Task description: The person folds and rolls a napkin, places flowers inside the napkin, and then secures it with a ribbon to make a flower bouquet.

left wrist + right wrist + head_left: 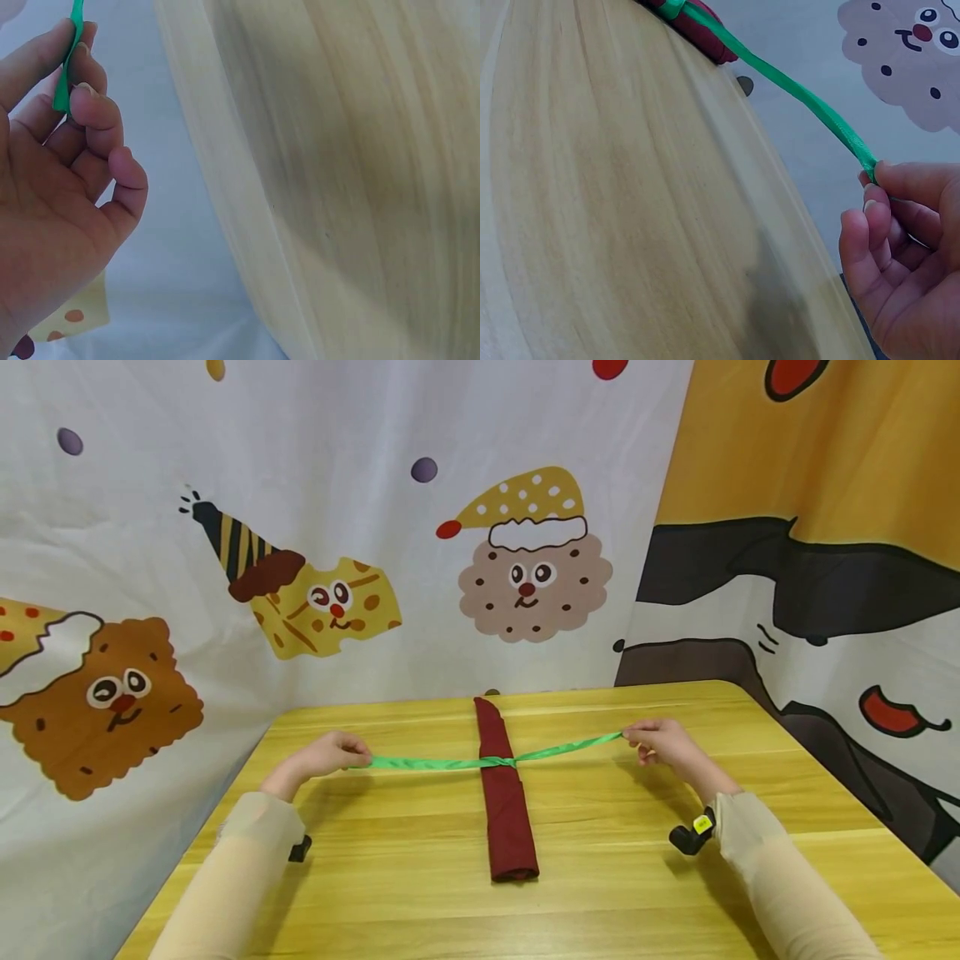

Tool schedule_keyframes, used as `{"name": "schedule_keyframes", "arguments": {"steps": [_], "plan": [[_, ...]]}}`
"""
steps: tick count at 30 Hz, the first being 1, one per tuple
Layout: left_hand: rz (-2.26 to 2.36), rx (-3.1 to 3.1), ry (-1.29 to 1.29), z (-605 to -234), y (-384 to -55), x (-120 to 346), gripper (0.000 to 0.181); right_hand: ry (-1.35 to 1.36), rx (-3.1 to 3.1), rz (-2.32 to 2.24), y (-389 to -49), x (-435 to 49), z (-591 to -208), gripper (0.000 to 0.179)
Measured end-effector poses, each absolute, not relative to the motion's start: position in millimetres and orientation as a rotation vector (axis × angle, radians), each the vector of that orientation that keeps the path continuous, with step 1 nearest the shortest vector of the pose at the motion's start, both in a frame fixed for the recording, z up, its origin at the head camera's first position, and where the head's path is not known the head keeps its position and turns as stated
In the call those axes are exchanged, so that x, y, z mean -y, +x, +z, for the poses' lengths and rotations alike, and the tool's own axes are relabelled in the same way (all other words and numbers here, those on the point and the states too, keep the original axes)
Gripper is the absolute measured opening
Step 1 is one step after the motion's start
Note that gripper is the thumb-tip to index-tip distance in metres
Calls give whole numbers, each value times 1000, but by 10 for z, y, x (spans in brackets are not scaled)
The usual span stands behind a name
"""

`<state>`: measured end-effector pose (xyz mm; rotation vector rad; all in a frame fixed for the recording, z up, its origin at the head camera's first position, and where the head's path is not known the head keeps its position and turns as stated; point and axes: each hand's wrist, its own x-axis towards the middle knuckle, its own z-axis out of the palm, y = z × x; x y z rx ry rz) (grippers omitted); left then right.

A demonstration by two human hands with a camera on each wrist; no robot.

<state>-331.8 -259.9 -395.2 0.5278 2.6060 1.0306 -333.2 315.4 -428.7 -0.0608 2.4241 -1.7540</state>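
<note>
A dark red rolled cloth (510, 827) lies lengthwise on the table, its near end showing the folded layers. Around its upper half passes a green ribbon (427, 764), crossed or knotted on top; which of the two I cannot tell. My left hand (330, 755) pinches one ribbon end between thumb and fingertips, and a short green tail hangs inside the fingers in the left wrist view. On the other side my right hand (667, 747) pinches the opposite end, raised above the table. Both ribbon arms stretch out sideways from the cloth.
The yellow wood-grain table (390, 860) ends at the back against a white curtain (337, 443) printed with cartoon biscuits and cheese. Black wrist camera mounts (692, 833) sit beneath the sleeves.
</note>
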Motion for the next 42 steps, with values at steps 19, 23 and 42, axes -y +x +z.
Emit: {"name": "schedule_keyframes", "arguments": {"steps": [19,23,42], "plan": [[1027,-2652,487,-3980,-3254,2661,26,-16,-2436,-1785,-3285,-3186,-4355,36],[1044,-2660,504,-4012,-3242,2680,25,28,-2440,-1786,-3289,-3196,-4409,35],[1032,-2664,497,-3944,-3241,2762,29,62,-2504,-1810,-3328,-3154,-4340,42]]}}
